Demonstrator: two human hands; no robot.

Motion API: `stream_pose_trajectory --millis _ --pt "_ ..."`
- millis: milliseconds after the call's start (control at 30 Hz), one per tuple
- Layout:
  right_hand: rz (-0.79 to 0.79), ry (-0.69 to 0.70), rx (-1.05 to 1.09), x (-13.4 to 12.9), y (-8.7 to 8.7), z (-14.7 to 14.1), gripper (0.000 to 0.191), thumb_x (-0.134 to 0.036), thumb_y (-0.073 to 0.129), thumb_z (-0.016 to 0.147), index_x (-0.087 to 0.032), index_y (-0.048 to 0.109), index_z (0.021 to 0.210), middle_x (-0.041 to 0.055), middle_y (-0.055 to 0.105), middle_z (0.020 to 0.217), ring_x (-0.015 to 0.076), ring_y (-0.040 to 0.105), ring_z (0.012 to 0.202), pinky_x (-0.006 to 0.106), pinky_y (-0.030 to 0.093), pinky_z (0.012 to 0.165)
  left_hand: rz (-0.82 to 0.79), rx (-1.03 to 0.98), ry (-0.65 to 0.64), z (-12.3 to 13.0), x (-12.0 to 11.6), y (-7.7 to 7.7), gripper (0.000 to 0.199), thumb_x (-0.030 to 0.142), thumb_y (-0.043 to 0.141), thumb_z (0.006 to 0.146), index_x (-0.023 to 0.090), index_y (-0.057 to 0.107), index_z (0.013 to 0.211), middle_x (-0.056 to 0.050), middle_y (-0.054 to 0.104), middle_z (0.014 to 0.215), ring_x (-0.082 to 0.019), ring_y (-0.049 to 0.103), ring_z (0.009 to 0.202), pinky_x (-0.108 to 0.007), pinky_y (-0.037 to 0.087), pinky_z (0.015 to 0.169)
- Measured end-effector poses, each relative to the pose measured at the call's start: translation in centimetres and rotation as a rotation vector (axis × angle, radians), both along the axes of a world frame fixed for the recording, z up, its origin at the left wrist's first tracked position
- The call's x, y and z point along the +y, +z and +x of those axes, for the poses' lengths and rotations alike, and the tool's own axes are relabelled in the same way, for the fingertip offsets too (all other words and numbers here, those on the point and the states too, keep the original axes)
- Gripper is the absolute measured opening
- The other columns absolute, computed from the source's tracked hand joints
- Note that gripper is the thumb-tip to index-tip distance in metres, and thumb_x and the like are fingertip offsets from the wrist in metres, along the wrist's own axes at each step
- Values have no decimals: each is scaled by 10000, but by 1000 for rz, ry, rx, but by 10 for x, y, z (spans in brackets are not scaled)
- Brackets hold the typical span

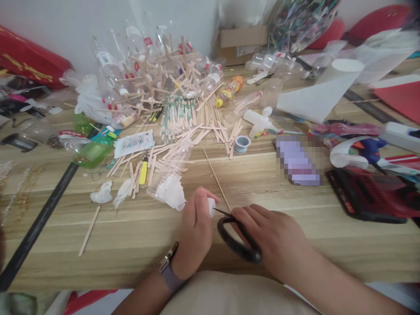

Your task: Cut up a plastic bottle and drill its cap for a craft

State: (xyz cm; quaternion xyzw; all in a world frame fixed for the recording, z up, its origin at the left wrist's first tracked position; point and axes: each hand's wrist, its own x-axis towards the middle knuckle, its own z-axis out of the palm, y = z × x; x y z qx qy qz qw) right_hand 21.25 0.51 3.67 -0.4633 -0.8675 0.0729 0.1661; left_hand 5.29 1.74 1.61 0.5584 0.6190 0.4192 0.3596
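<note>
Left hand [197,218], upright, grips white cap [211,206]; right hand [274,234], palm down, clamps black-handled scissors [238,238] beside it.

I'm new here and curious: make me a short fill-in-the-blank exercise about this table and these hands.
1. The right hand is holding a pair of black-handled ____.
2. The small object in the left hand is coloured ____.
3. On the left wrist the person wears a ____.
4. In the picture, the green bottle lies to the ____ of the white packet.

Missing words: scissors; white; watch; left.
</note>
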Motion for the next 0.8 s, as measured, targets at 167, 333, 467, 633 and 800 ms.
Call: stream_pose_trajectory --millis 167,333,467,633,800 --pt "-474 -42 215 7 3 -5 347 -221 416 983 -198 591 685 -10 649 587 120 596 506 209 378 479 175 61 -45 -4 -1 -8 352 309 261 1000 240 551 812 -29 601 736 -193 581 726 -309 479 702" --pt "-71 59 -55 11 -3 0 170 -76 515 836 -163 656 803 61 686 688 184 635 633 250 354 487 -7 123 -99 -6 6 -4 322 250 303 967 243 484 700 -7 578 678 -182 576 698 -294 451 666" --pt "-611 32 197 16 -4 -3 396 -215 329 1016 -169 618 749 23 683 627 124 614 511 210 399 473 130 199 -136 -10 9 -7 294 278 306 975 236 508 766 -5 583 673 -180 570 654 -301 417 631" --pt "-492 -22 116 18 -1 -5 231 -156 482 930 -152 642 764 65 704 706 174 669 649 230 423 519 4 197 -163 -11 12 -4 321 254 292 977 237 473 713 1 572 663 -174 566 664 -294 417 637" --pt "-782 -10 274 21 -2 -5 374 -233 341 1009 -165 602 750 45 708 692 132 631 517 217 403 456 80 254 -159 -12 12 -2 292 280 302 975 237 472 741 3 560 655 -179 551 636 -299 396 613"
